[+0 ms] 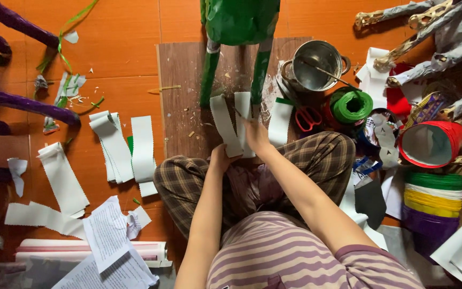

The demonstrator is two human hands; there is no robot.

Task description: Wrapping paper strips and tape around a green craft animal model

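Head view: the left hand (221,156) pinches the lower end of a white paper strip (224,126) over the wooden board (180,85); the right hand (256,135) grips a second strip (243,107). Both look light, limp, easily torn; hold near the ends.

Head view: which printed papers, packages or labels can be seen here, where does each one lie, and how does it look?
White printed paper sheets: floor, lower left, crumpled, with grey text lines.
Colourful patterned wrapper: right side, beside the red paper cone, glossy, multicoloured.
Plain white paper strip: held in both hands, unprinted.
No screens or signs.
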